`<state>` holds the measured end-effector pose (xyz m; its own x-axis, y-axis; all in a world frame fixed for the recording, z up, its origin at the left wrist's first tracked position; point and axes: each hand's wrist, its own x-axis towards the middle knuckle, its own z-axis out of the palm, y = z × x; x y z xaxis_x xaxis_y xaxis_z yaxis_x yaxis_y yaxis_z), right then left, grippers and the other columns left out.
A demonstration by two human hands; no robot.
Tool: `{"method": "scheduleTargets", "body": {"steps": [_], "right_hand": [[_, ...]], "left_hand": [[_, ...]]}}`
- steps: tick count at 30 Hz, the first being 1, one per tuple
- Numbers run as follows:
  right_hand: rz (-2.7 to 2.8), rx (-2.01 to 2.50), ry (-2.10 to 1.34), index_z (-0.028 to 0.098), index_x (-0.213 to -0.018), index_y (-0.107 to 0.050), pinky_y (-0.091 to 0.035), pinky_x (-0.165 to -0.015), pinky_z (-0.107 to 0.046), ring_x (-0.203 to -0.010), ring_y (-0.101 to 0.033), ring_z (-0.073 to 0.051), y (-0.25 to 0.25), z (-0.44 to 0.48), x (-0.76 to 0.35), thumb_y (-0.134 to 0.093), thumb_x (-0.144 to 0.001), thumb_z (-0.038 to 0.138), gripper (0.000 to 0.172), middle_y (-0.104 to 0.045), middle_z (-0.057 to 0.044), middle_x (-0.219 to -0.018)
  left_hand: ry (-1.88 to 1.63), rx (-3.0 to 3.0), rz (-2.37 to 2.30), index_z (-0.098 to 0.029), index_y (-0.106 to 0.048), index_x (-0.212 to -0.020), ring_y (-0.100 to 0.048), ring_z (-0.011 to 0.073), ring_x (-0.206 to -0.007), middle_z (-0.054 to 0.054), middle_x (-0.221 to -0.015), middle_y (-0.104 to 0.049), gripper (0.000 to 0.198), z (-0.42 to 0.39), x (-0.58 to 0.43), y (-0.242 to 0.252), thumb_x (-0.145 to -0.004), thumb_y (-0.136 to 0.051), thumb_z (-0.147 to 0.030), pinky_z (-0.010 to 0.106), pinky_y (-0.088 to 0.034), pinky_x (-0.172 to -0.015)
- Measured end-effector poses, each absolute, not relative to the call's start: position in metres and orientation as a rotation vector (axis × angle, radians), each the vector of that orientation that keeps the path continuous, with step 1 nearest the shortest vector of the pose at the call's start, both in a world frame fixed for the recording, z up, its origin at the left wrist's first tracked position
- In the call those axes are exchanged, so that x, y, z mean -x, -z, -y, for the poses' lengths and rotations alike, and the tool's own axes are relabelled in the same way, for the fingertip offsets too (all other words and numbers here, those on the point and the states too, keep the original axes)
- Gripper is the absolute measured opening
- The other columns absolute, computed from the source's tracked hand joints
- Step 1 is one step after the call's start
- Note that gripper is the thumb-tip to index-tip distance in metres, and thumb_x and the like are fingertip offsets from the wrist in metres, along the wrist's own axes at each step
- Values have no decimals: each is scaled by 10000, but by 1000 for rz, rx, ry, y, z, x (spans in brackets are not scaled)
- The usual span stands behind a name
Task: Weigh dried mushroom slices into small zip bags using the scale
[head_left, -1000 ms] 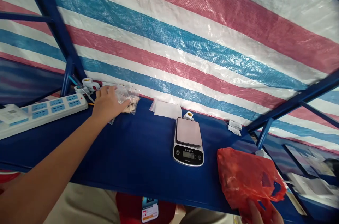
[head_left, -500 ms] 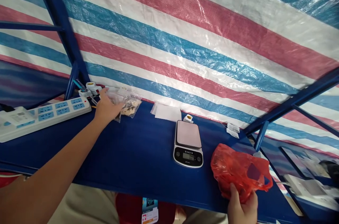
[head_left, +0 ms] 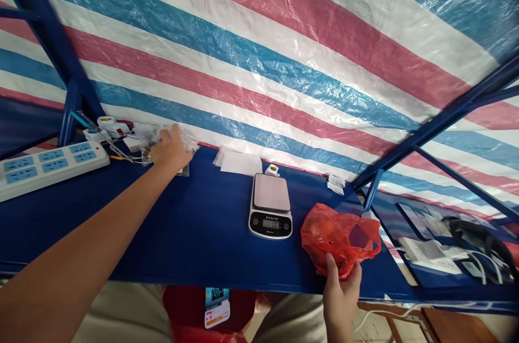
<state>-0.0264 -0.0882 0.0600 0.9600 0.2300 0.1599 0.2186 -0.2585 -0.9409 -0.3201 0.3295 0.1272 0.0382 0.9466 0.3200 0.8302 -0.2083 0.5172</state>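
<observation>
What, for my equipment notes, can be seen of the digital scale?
The black-fronted digital scale sits flat on the dark blue table top. It has a pale pinkish, square, metal-looking platform, bare, over a black front panel with a grey display, digits too small to read, and round buttons either side. A red plastic bag is to its right, apart; neither the left hand nor the right hand touches it.
</observation>
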Motion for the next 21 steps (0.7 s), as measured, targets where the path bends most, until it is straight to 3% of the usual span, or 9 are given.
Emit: {"method": "scheduleTargets", "body": {"steps": [6, 12, 17, 21], "right_hand": [[297, 1642, -77, 190, -1406, -452, -586, -674, -359, -798, -633, -204, -58, 92, 26, -693, -838, 708, 806, -582, -116, -1243], [165, 1565, -132, 251, -1202, -418, -470, -507, -292, -566, -532, -135, -63, 97, 29, -803, -749, 618, 699, -611, 16, -906], [100, 1411, -256, 277, -1145, -416, -484, -509, -274, -517, -521, -107, -58, 116, 40, -923, -629, 508, 759, -615, 79, -798], [153, 1459, -266, 266, -1255, -433, -521, -547, -278, -594, -582, -127, -58, 142, 48, -892, -704, 533, 765, -602, 69, -832]], "left_hand": [[-1138, -2112, -1778, -118, -290, -1615, -547, 448, -1369, 216, -1549, -443, 884, -296, 330, -130, -849, -618, -412, 547, -495, -1062], [-1390, -2143, -1575, -65, -322, -1546, -479, 325, -1447, 203, -1467, -475, 818, -259, 337, -135, -808, -581, -305, 424, -418, -1236], [-1510, -2112, -1452, -171, -327, -1532, -540, 307, -1372, 130, -1471, -494, 803, -233, 338, -159, -806, -638, -315, 423, -470, -1184], [-1586, -2087, -1172, -187, -331, -1516, -621, 258, -1186, 107, -1478, -510, 806, -201, 322, -192, -797, -676, -301, 416, -543, -1046]]}}
